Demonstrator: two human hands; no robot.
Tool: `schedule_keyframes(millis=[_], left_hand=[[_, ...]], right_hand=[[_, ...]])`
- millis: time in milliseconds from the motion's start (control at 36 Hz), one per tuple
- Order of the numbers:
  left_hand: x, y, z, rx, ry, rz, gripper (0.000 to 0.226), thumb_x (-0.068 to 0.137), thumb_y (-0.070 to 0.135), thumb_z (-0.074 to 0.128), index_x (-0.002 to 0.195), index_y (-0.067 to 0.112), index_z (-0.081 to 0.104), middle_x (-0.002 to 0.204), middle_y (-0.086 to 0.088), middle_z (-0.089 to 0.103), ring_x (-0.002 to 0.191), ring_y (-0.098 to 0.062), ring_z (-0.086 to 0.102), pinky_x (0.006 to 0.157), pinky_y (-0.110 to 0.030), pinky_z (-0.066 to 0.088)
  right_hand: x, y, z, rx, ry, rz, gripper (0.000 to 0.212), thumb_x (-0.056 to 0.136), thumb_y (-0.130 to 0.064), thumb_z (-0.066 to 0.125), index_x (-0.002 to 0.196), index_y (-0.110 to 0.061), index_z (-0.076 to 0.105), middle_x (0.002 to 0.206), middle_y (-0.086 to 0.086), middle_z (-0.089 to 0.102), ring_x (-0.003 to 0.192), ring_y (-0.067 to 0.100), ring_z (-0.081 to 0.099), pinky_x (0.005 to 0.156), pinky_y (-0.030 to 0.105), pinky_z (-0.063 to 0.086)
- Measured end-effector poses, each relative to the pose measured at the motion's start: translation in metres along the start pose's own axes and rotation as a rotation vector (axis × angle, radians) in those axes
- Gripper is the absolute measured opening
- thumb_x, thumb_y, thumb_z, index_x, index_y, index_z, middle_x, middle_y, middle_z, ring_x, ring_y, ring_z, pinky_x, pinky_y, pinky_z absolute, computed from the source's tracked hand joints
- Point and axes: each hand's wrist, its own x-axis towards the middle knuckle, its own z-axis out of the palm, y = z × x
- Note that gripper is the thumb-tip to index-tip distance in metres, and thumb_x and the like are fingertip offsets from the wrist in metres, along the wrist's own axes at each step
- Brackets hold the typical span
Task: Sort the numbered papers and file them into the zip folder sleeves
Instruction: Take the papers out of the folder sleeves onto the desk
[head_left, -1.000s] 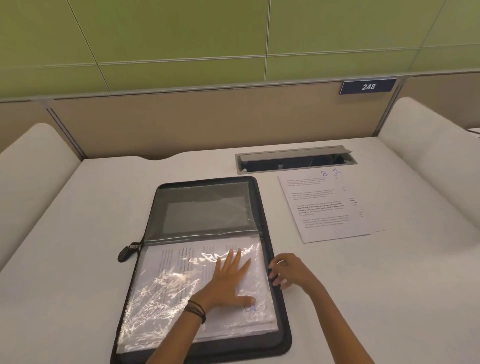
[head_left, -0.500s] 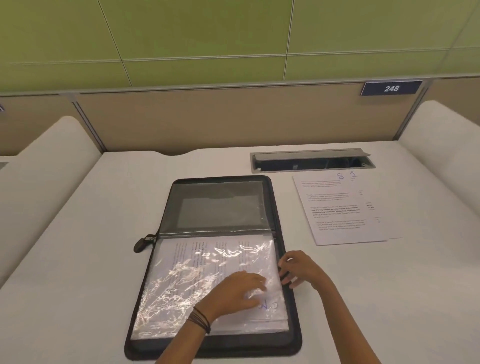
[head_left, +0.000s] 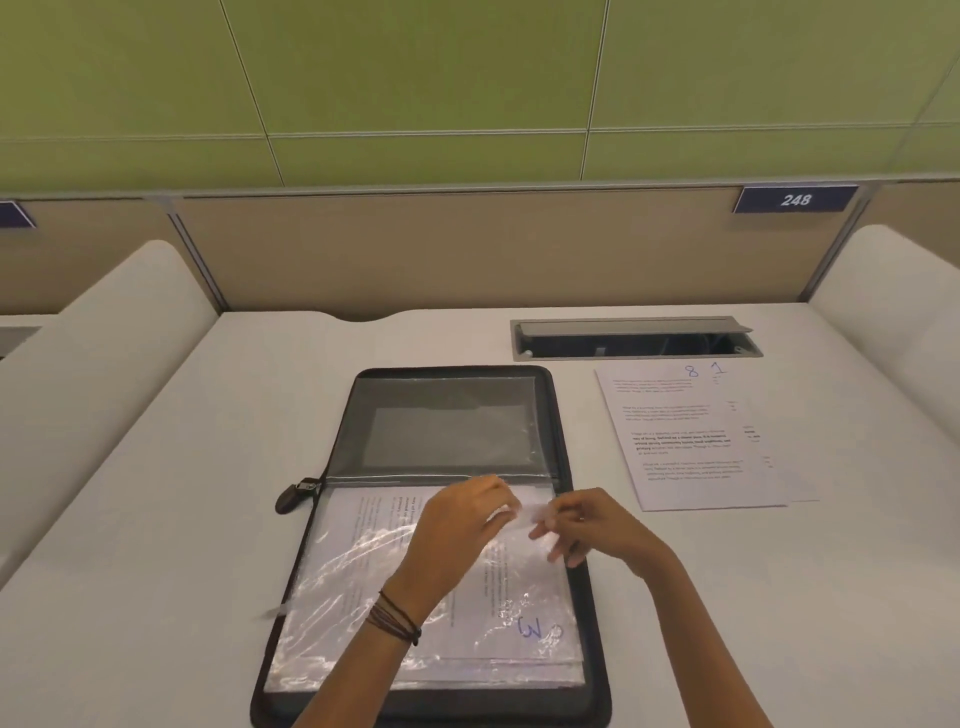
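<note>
Clear crinkly plastic sleeve (head_left: 353, 566) of my black zip folder (head_left: 596, 675) lies low at the centre of the frame, with a white printed sheet marked 3 (head_left: 530, 629) inside. The film looks thin, slick and floppy, so its open upper edge is the place to take it. My left hand (head_left: 462, 525) and right hand (head_left: 592, 525) both pinch there, close together. White numbered papers marked 8 and 1 (head_left: 685, 441) lie at right on the white table (head_left: 156, 519), just below a grey cable hatch (head_left: 634, 340). Nothing bars the way to them.

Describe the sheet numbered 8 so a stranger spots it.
On the white desk, find the grey cable hatch at the far edge. Just before it, right of the black zip folder, lie loose sheets. The top sheet bears a blue 8; the one beneath shows 1.
</note>
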Motion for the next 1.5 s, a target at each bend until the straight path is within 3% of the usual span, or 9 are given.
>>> schedule_keyframes(millis=[278, 472, 611, 806, 917, 1056, 1167, 1278, 1500], left_hand=[[0.009, 0.018, -0.008, -0.153, 0.237, 0.325, 0.026, 0.094, 0.024, 0.056, 0.119, 0.017, 0.057, 0.11, -0.003, 0.068, 0.102, -0.011, 0.062, 0.093, -0.017, 0.048], [-0.003, -0.022, 0.022, -0.36, 0.097, -0.165, 0.022, 0.091, 0.038, 0.057, 0.1, 0.024, 0.071, 0.096, 0.017, 0.069, 0.083, 0.004, 0.062, 0.074, -0.008, 0.049], [-0.01, -0.05, 0.041, -0.327, -0.117, -0.361, 0.018, 0.095, 0.029, 0.055, 0.109, 0.03, 0.065, 0.112, 0.025, 0.055, 0.108, 0.004, 0.051, 0.093, -0.002, 0.033], [-0.027, -0.061, 0.062, -0.376, -0.261, -0.396, 0.023, 0.097, 0.024, 0.051, 0.115, 0.023, 0.064, 0.124, 0.01, 0.058, 0.116, -0.002, 0.046, 0.102, -0.018, 0.036], [-0.036, -0.06, 0.075, -0.379, -0.285, -0.41, 0.027, 0.097, 0.029, 0.049, 0.123, 0.029, 0.057, 0.135, 0.02, 0.041, 0.125, 0.006, 0.03, 0.108, -0.006, 0.015], [-0.042, -0.061, 0.09, -0.368, -0.326, -0.388, 0.033, 0.096, 0.031, 0.051, 0.129, 0.037, 0.047, 0.146, 0.019, 0.024, 0.138, 0.001, 0.009, 0.117, -0.029, -0.005], [-0.045, -0.059, 0.098, -0.29, -0.335, -0.375, 0.046, 0.095, 0.048, 0.045, 0.138, 0.034, 0.04, 0.152, 0.015, 0.016, 0.141, -0.003, 0.001, 0.119, -0.038, -0.007], [-0.051, -0.059, 0.106, -0.241, -0.301, -0.362, 0.073, 0.079, 0.081, 0.014, 0.139, 0.042, 0.029, 0.154, 0.017, 0.011, 0.143, -0.005, -0.001, 0.119, -0.04, -0.006], [-0.056, -0.056, 0.11, -0.16, -0.279, -0.342, 0.065, 0.082, 0.079, 0.021, 0.139, 0.047, 0.02, 0.154, 0.02, 0.008, 0.143, -0.002, -0.005, 0.118, -0.032, -0.011]], right_hand=[[0.032, -0.02, -0.001, 0.176, 0.392, -0.213, 0.012, 0.093, -0.011, 0.056, 0.096, -0.007, 0.066, 0.089, 0.0, 0.074, 0.082, 0.019, 0.071, 0.063, 0.03, 0.057], [0.052, -0.011, -0.007, 0.193, 0.402, -0.246, 0.031, 0.102, -0.019, 0.031, 0.125, -0.019, 0.051, 0.122, -0.013, 0.059, 0.111, 0.002, 0.058, 0.084, 0.019, 0.052], [0.067, 0.017, -0.019, 0.086, 0.306, -0.252, 0.047, 0.104, -0.009, 0.012, 0.148, -0.023, 0.02, 0.147, -0.016, 0.035, 0.131, 0.004, 0.041, 0.093, 0.019, 0.047], [0.057, 0.001, -0.009, 0.149, 0.295, -0.203, 0.095, 0.064, -0.088, 0.038, 0.141, -0.036, 0.023, 0.137, -0.036, 0.026, 0.123, -0.015, 0.035, 0.101, 0.017, 0.031], [0.052, 0.015, -0.008, 0.167, 0.298, -0.194, 0.103, 0.056, -0.093, 0.039, 0.138, -0.032, 0.027, 0.147, -0.019, 0.021, 0.135, 0.005, 0.025, 0.11, 0.034, 0.025], [0.044, 0.029, -0.004, 0.177, 0.303, -0.092, 0.103, 0.05, -0.096, 0.036, 0.134, -0.036, 0.031, 0.153, -0.009, 0.021, 0.14, 0.013, 0.024, 0.113, 0.039, 0.022], [0.036, 0.046, -0.003, 0.12, 0.327, -0.031, 0.09, 0.06, -0.09, 0.041, 0.134, -0.039, 0.037, 0.144, -0.012, 0.035, 0.133, 0.01, 0.034, 0.11, 0.033, 0.03], [0.032, 0.057, 0.0, 0.109, 0.318, 0.015, 0.034, 0.094, -0.035, 0.05, 0.127, -0.031, 0.046, 0.131, -0.013, 0.043, 0.123, 0.007, 0.04, 0.098, 0.024, 0.033], [0.023, 0.092, 0.008, 0.139, 0.411, -0.022, 0.034, 0.092, -0.018, 0.057, 0.126, -0.023, 0.054, 0.132, -0.013, 0.049, 0.122, 0.007, 0.045, 0.086, 0.005, 0.039]])
